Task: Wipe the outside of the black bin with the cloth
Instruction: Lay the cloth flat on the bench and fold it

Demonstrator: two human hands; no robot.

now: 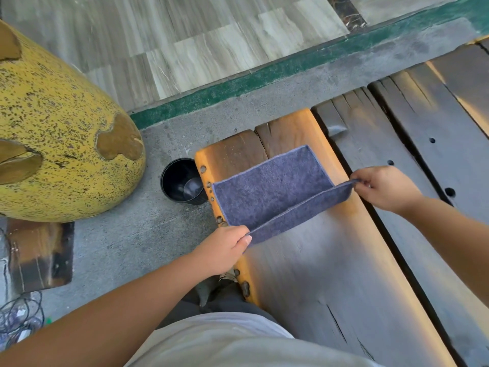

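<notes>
A blue-grey cloth (275, 186) lies on the end of a wooden bench (330, 260), its near edge lifted into a fold. My left hand (225, 249) pinches the near left corner of the cloth. My right hand (383, 188) pinches the near right corner. The small black bin (181, 182) stands upright and open on the concrete floor, just left of the bench end. Part of its right rim is hidden behind the bench. Neither hand touches the bin.
A big yellow speckled pot (58, 133) stands close to the left of the bin. A wooden block (39, 255) and tangled cables (18, 319) lie at the lower left. More dark planks (436, 133) run to the right. A green strip (264, 72) borders tiled floor behind.
</notes>
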